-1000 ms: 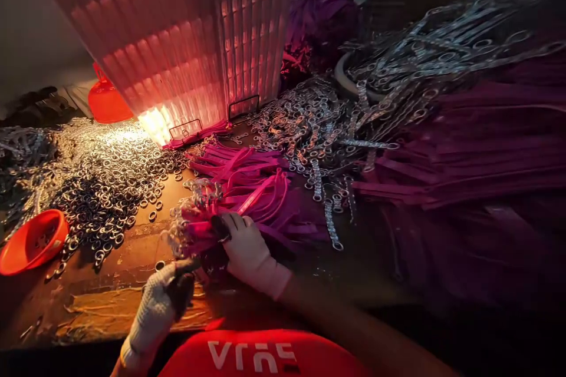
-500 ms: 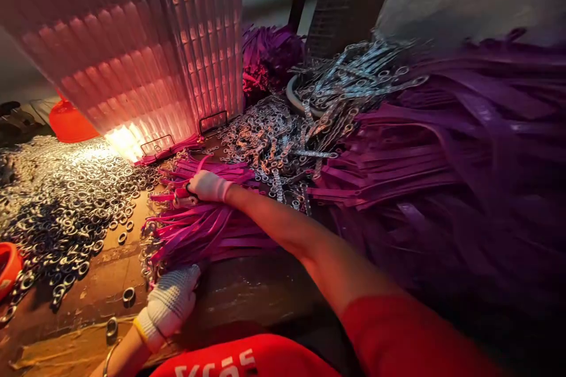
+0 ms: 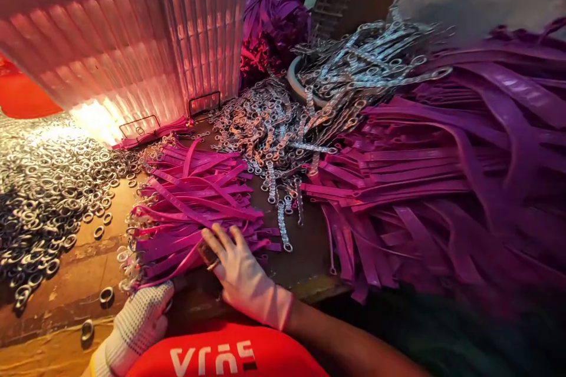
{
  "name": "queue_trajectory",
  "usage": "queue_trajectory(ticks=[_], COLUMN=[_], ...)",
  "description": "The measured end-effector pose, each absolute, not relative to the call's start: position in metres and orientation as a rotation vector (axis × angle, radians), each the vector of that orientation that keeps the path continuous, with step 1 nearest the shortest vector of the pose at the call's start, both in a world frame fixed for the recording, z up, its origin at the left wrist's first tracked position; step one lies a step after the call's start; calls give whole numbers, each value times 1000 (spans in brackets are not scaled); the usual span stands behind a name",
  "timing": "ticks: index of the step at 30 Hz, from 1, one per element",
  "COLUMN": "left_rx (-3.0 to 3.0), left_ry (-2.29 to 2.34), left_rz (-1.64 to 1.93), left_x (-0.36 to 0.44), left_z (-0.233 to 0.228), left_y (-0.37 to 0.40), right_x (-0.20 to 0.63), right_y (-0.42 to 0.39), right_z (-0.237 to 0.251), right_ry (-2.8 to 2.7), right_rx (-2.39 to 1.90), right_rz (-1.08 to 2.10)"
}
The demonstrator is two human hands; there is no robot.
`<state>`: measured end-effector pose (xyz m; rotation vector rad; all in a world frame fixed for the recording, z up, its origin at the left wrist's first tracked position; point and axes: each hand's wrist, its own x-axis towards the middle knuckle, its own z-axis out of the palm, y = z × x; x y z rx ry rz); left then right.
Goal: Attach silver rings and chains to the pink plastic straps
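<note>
Fingers (image 3: 221, 238) on straps (image 3: 194, 200), near table edge (image 3: 309, 288)

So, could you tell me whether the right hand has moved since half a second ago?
Yes. The right hand has drawn back from the far end of the straps to their near end, by the table edge.

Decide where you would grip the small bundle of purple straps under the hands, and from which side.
Grip the bundle of purple straps at its ringed end, on the left. There the straps are gathered together; towards the right they fan out loose. Come from the near edge, by the left hand.
</note>
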<state>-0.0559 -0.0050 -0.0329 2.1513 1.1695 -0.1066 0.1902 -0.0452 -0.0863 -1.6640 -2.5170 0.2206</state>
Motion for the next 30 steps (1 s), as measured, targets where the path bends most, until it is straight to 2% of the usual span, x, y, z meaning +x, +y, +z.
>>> queue_trajectory(ticks=[3,6,8,11,14,16,19,22,25,27,30], left_rx=[1960,1721,1660,1868,2165,2269,2371,2364,2323,2301,2220], left_ry=[1102,1017,957,890,1048,1217,1318,1337,1295,1215,1074], left_rz=[12,128,187,237,106,-8,-71,-91,-95,-65,-44], left_x=[-55,-49,-42,-33,-27,-26,-27,-30,-38,-46,-58], left_z=[-22,-16,-19,-34,-52,-59,-60,-53,-48,-49,-56], left_y=[-8,-14,-16,-15,-7,2,19,32,30,18,-7], right_x=[206,221,226,222,217,224,246,259,251,234,208], right_y=[-70,-83,-73,-23,49,97,157,189,171,125,33], right_z=[-96,-86,-68,-43,-34,-35,-30,-11,1,-7,-42], right_ry=[-2499,-2567,-2489,-2321,-2520,-2812,-3049,-2998,-2781,-2683,-2751], right_rx=[-1778,-1574,-1468,-1570,-1729,-1607,-1255,-1364,-1618,-1598,-1435], right_rz=[224,261,173,-83,-109,-92,-238,-340,-399,-342,18])
